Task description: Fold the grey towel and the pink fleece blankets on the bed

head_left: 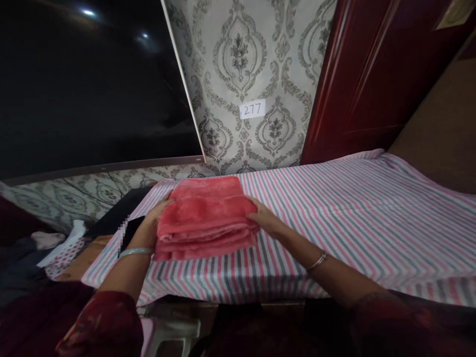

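A thick, plush red blanket (208, 210), folded into a layered stack, lies on the striped cloth (334, 208) with its folded edges facing me. My left hand (158, 213) grips the blanket's left side, its fingers partly hidden against the fabric. At the right side, my right hand (262, 216) has its thumb and fingers closed on the blanket's edge. A black flat object (132, 233), partly pixelated, shows behind my left wrist.
A large dark television screen (92, 89) is at the upper left. Patterned wallpaper (240, 54) bears a paper label (253, 109) reading 277. A dark red wooden door or panel (357, 79) stands right. A dotted cloth (67, 255) lies left, and a pale stool (178, 329) is below the table.
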`<state>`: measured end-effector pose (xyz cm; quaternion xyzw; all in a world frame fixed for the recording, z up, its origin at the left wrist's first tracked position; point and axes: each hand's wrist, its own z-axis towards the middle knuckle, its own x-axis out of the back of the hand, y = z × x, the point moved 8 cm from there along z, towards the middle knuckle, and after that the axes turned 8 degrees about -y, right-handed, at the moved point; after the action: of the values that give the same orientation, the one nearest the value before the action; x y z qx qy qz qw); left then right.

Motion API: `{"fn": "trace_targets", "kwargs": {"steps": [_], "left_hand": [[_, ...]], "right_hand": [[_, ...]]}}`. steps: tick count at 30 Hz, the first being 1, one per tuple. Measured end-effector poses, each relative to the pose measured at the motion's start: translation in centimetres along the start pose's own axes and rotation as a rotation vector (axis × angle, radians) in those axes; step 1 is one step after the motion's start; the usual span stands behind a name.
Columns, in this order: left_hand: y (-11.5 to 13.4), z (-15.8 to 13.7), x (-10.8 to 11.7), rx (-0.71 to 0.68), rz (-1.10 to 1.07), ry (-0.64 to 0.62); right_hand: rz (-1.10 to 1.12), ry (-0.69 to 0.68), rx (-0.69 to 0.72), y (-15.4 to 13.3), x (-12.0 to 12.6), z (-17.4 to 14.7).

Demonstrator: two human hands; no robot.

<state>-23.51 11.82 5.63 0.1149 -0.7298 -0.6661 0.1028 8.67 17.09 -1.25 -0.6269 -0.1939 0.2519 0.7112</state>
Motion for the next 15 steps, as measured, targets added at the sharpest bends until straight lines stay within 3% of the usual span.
{"fn": "trace_targets", "kwargs": {"steps": [3, 5, 6, 9, 10, 12, 15], "left_hand": [[0.9, -2.6, -4.7, -0.091, -0.108, -0.031], [-0.1, -5.6, -8.7, -0.202, -0.222, -0.052], [-1.4, -7.3, -11.0, -0.214, -0.279, -0.123], [-8.4, -12.3, -17.4, 0.097, -0.361, -0.394], [-10.6, -13.7, -18.8, 0.215, -0.364, -0.499], [-13.1, -15.2, -19.4, 0.340, -0.332, -0.605], [-12.6, -13.2, -16.2, 0.260, -0.251, -0.481]], "right_hand": [[-0.292, -0.010, 0.095, -6.1, 6.2, 1.8], [-0.556, 0.076, 0.150, -9.6, 11.7, 2.3], [-0.670, 0.153, 0.136, -10.6, 14.7, 2.2], [-0.953, 0.451, 0.054, -11.5, 21.7, -0.1], [-1.010, 0.498, 0.055, -11.1, 22.6, -1.3], [-1.043, 0.460, 0.069, -9.1, 22.3, -3.8], [-0.991, 0.312, 0.118, -5.4, 18.8, -8.1]]}}
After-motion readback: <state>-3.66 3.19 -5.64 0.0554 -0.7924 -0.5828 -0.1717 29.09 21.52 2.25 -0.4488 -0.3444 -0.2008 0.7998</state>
